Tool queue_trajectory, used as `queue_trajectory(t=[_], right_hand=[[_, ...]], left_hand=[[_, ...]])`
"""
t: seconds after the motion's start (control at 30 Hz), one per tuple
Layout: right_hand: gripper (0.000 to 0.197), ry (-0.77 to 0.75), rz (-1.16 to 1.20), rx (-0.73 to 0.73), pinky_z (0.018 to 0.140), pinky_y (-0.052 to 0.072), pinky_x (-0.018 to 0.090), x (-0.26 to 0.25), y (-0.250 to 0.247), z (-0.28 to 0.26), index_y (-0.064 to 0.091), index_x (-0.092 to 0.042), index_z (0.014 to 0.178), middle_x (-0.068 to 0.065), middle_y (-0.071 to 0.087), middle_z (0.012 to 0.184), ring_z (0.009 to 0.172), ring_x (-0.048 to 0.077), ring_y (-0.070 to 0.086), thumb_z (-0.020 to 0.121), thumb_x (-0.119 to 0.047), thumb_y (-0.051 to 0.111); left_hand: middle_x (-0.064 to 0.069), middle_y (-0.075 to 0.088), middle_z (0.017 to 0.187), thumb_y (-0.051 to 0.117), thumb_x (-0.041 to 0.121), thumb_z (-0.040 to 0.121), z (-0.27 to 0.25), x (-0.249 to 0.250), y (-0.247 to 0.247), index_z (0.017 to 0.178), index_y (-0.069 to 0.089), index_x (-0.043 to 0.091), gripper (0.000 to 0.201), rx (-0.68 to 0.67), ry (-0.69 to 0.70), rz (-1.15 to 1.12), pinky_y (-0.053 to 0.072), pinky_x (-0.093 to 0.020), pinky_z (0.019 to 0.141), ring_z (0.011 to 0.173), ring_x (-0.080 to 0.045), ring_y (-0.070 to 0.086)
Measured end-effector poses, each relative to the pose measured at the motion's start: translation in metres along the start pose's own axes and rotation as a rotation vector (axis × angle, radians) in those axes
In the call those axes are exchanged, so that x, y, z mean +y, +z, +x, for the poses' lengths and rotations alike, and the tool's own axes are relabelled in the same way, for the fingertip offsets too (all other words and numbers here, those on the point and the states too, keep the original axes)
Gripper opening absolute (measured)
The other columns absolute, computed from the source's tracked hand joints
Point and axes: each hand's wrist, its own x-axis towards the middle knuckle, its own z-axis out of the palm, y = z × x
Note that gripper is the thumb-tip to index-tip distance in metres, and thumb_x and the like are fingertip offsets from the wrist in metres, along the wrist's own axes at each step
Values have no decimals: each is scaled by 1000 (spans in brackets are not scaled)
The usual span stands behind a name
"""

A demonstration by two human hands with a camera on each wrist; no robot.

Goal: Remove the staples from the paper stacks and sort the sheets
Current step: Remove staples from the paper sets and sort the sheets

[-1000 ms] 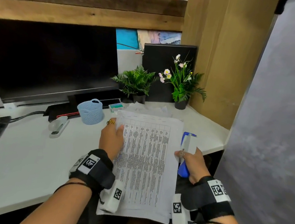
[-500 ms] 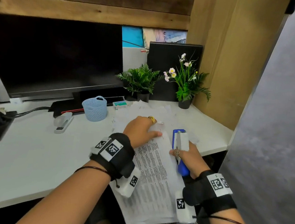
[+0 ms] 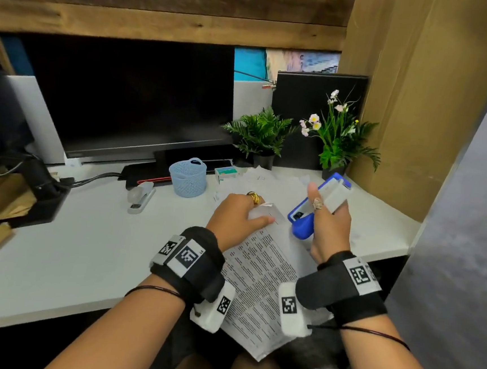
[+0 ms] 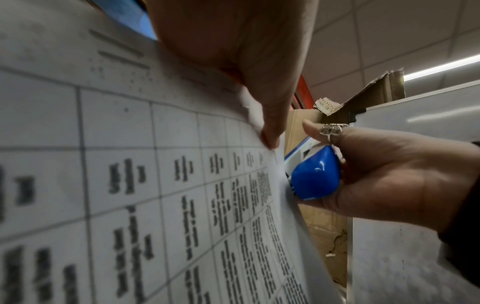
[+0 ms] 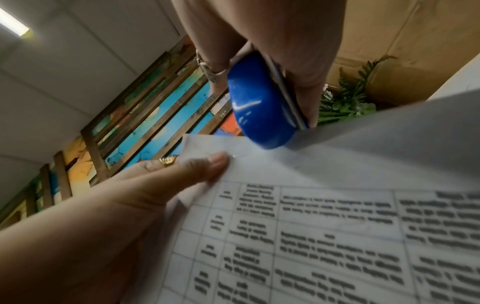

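Note:
A stapled paper stack [image 3: 260, 277] printed with a table hangs from the desk edge over my lap. My left hand [image 3: 238, 213] pinches its top corner, thumb on the printed side [image 5: 205, 166], near a thin staple [image 3: 274, 220]. My right hand [image 3: 329, 218] grips a blue and white stapler [image 3: 317, 205], tilted, its blue end [image 4: 314, 179] right beside that corner. In the right wrist view the blue end [image 5: 259, 102] hovers just above the paper's edge [image 5: 324, 226]. More loose sheets [image 3: 266, 180] lie on the desk behind my hands.
On the white desk [image 3: 69, 242] stand a light blue mesh basket [image 3: 188, 176], a white stapler [image 3: 141, 196], a small green box [image 3: 225, 172], two potted plants [image 3: 262, 136], a dark monitor [image 3: 126, 97]. A cardboard panel [image 3: 420, 97] and grey partition [image 3: 467, 233] close off the right.
My left hand slid from the stack's left edge to its top corner and turned the stack clockwise. The right hand lifted and tilted the stapler toward that corner.

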Motion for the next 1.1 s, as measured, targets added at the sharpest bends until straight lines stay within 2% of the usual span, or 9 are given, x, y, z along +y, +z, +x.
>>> queue_trajectory(t=[0.1, 0.23, 0.33, 0.5, 0.7, 0.8, 0.9, 0.97, 1.1], right_hand=[[18, 18, -66, -20, 91, 52, 39, 7, 7, -5, 61, -25, 90, -2, 68, 93, 89, 17, 64, 81, -37, 71], [23, 112, -29, 50, 88, 52, 41, 15, 10, -10, 59, -22, 87, 6, 66, 91, 90, 26, 63, 88, -45, 59], [24, 114, 35, 102, 80, 50, 37, 10, 17, -14, 56, -21, 80, 2, 59, 76, 76, 22, 60, 89, -43, 57], [29, 161, 125, 80, 75, 52, 36, 5, 31, -19, 59, -17, 80, 2, 61, 74, 67, 20, 59, 90, -44, 55], [34, 232, 151, 45, 75, 53, 39, 7, 43, -25, 55, -17, 86, 6, 56, 73, 64, 21, 59, 87, -51, 56], [37, 234, 156, 52, 70, 54, 36, 11, 48, -28, 55, -13, 91, 6, 55, 72, 64, 21, 59, 86, -50, 58], [44, 251, 156, 39, 76, 53, 41, 13, 50, -29, 54, -11, 98, 9, 54, 76, 68, 23, 59, 84, -51, 60], [46, 274, 156, 21, 77, 53, 41, 14, 49, -29, 52, -10, 103, 9, 55, 75, 69, 24, 59, 84, -51, 60], [29, 318, 151, -67, 90, 51, 53, 13, 48, -29, 60, -18, 81, 9, 61, 73, 78, 31, 60, 82, -47, 64]], left_hand=[[-11, 48, 63, 65, 35, 86, -3, 1, -3, 54, 42, 13, 45, 35, -4, -19, 41, -41, 62, 65, -23, 54], [-1, 40, 61, 60, 27, 90, -11, 5, -8, 61, 40, 19, 36, 10, 29, -84, 34, -29, 57, 59, -14, 45], [2, 31, 60, 58, 25, 91, -15, 8, -12, 60, 32, 21, 41, 17, 37, -107, 28, -27, 56, 55, -13, 36], [1, 31, 64, 57, 27, 93, -26, 12, -20, 61, 32, 18, 42, 20, -9, -111, 36, -40, 63, 66, -24, 45], [2, 24, 60, 58, 26, 93, -37, 10, -34, 59, 31, 17, 43, 24, -13, -115, 29, -32, 58, 53, -12, 30], [2, 25, 62, 58, 26, 92, -41, 9, -36, 60, 30, 18, 44, 37, -5, -112, 35, -43, 62, 61, -17, 39], [2, 34, 69, 58, 26, 93, -43, 7, -35, 60, 31, 18, 43, 33, -5, -109, 40, -43, 69, 71, -22, 47], [3, 29, 64, 57, 27, 93, -45, 6, -36, 60, 32, 17, 42, 24, 1, -112, 35, -35, 62, 65, -20, 45], [-2, 37, 70, 56, 26, 94, -47, 1, -38, 59, 31, 17, 43, -7, -9, -101, 39, -40, 66, 71, -18, 46]])
